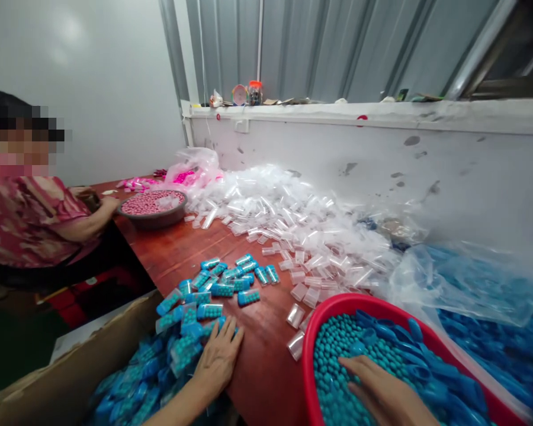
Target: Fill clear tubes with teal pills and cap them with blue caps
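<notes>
My left hand point(218, 357) lies spread over the table edge, its fingertips against small clear tubes point(211, 310) filled with teal beads and capped in blue. More of these filled tubes point(128, 378) lie below it in a cardboard box point(93, 346). My right hand point(377, 384) hovers over the red basin point(308, 367), fingers stretched out and apart, with nothing visible in it. Teal beads point(340, 343) fill the basin's left part, and blue caps point(444, 378) lie along its right side.
Empty clear tubes point(288, 219) form a large heap by the wall. At right is a plastic bag point(484, 290) of blue parts. A person point(31, 219) sits at left beside a bowl of pink beads point(153, 222). A ledge point(320, 112) runs along the wall.
</notes>
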The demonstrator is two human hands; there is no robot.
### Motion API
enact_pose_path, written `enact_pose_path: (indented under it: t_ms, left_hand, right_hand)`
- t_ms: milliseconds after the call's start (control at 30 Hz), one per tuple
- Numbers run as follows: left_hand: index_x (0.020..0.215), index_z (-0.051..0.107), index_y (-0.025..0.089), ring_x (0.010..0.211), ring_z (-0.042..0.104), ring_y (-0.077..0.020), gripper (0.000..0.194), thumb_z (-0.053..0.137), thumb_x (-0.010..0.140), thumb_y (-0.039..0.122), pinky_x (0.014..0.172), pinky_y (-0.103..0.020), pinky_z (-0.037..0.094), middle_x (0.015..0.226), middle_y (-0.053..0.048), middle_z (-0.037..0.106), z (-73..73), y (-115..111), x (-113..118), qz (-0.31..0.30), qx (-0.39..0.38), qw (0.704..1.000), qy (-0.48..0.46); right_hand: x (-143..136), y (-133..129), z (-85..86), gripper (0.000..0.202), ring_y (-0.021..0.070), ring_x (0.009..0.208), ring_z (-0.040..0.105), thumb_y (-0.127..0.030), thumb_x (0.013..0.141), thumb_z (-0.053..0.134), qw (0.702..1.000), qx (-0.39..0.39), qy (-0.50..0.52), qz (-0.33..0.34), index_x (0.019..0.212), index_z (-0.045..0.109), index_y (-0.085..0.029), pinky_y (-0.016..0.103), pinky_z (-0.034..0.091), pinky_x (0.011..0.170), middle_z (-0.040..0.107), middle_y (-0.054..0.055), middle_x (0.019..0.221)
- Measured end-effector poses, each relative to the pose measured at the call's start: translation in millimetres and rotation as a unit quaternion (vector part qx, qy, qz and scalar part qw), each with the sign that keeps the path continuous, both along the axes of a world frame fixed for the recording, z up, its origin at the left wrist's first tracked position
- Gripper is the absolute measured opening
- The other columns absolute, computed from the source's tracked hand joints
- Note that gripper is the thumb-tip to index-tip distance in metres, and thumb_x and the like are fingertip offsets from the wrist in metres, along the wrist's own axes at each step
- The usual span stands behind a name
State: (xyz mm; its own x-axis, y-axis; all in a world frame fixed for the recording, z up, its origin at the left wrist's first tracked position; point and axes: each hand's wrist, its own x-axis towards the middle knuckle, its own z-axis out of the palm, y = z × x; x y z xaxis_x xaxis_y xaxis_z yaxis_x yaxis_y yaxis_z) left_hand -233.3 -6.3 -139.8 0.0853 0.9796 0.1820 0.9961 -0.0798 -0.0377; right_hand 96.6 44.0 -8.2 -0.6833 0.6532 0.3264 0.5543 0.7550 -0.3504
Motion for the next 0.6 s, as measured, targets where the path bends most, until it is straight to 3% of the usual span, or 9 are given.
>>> enact_pose_path:
  t_ms: [67,133,233,333,400,500,600]
  left_hand:
    - [0.108,0.056,0.019,0.117,0.042,-0.0261,0.035,0.041,0.077,0.013,0.098,-0.044,0.029,0.122,-0.012,0.052,-1.3,-25.0,-11.1,0.025,0.047,0.999,0.009]
    - [0.095,0.061,0.021,0.111,0.046,-0.0251,0.028,0.039,0.08,0.016,0.094,-0.043,0.033,0.114,-0.009,0.057,7.5,-42.5,-18.8,0.041,0.084,0.996,-0.001]
    - [0.092,0.061,0.023,0.099,0.052,-0.0215,0.03,0.032,0.086,0.02,0.088,-0.039,0.038,0.102,-0.006,0.061,42.7,-39.6,-29.7,0.058,0.068,0.995,-0.055]
    - [0.114,0.051,0.022,0.111,0.044,-0.023,0.034,0.036,0.085,0.031,0.093,-0.04,0.034,0.119,-0.009,0.052,79.7,5.7,-53.4,0.154,0.029,0.978,-0.137]
    - [0.127,0.037,0.025,0.124,0.03,-0.026,0.045,0.035,0.085,0.039,0.097,-0.045,0.029,0.134,-0.009,0.038,88.3,47.9,-77.9,0.206,0.01,0.966,-0.155]
    - [0.133,0.028,0.025,0.125,0.027,-0.0343,0.058,0.024,0.083,0.054,0.093,-0.056,0.026,0.136,-0.013,0.035,78.0,101.8,-111.6,0.272,-0.034,0.944,-0.184]
    - [0.134,0.026,0.024,0.123,0.029,-0.0376,0.062,0.019,0.082,0.058,0.091,-0.059,0.025,0.135,-0.014,0.036,60.9,132.4,-124.0,0.286,-0.063,0.934,-0.203]
  right_hand:
    - [-13.2,10.0,2.6,0.027,0.0171,0.086,0.064,-0.026,0.085,0.044,1.0,-0.01,-0.01,0.021,0.109,0.056,-0.026,0.022,0.052,0.071,0.066,0.003,0.097]
    - [-31.1,21.2,8.8,0.03,0.0176,0.092,0.061,-0.022,0.085,0.044,0.999,-0.016,-0.03,0.038,0.112,0.054,-0.025,0.025,0.05,0.077,0.063,0.005,0.103]
    - [-66.1,44.4,20.4,0.044,0.0223,0.104,0.054,-0.02,0.078,0.051,0.995,-0.013,-0.084,0.06,0.122,0.045,-0.021,0.033,0.045,0.086,0.053,0.011,0.117]
    - [-107.0,77.8,20.4,0.07,0.0275,0.112,0.046,-0.019,0.067,0.061,0.982,-0.037,-0.165,0.086,0.131,0.033,-0.018,0.037,0.041,0.089,0.041,0.015,0.129]
    - [-134.1,101.9,10.2,0.087,0.0307,0.116,0.042,-0.021,0.062,0.065,0.971,-0.054,-0.219,0.082,0.137,0.02,-0.016,0.039,0.038,0.092,0.028,0.019,0.137]
    - [-168.2,133.0,-14.5,0.098,0.035,0.124,0.029,-0.024,0.058,0.067,0.954,-0.072,-0.281,0.076,0.138,0.012,-0.014,0.043,0.032,0.095,0.018,0.022,0.141]
    - [-189.5,156.6,-44.8,0.103,0.0388,0.126,0.021,-0.032,0.056,0.069,0.942,-0.094,-0.316,0.062,0.139,0.01,-0.018,0.049,0.031,0.094,0.014,0.021,0.142]
